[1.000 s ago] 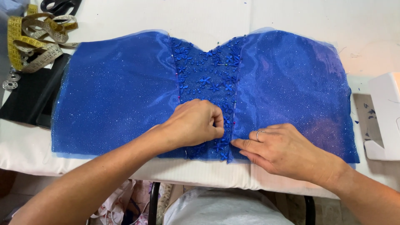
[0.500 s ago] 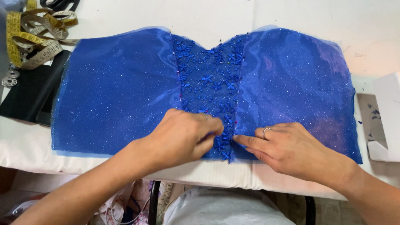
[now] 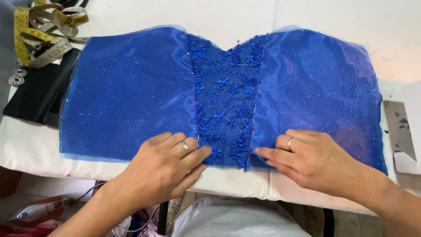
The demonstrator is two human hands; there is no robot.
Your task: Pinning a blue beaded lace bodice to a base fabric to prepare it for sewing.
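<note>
Seeing, head view: blue sparkly bodice piece point(image 3: 131, 92) flat on the white table point(image 3: 307, 13). My left hand point(image 3: 164, 169) and right hand point(image 3: 315, 160) press its lower hem, fingers together, flanking the pinned floral lace panel point(image 3: 226, 101). Tape measure point(image 3: 41, 30) top left.

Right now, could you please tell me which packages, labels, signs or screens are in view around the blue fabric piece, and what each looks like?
No packages, labels or signs show.
Flat black rectangular slab: far left on the white padded table, partly under the glittery blue fabric piece; screen or not, cannot tell.
Yellow and grey measuring tape: coiled at the top left, marked along its length.
White boxy object: right edge, cut off.
</note>
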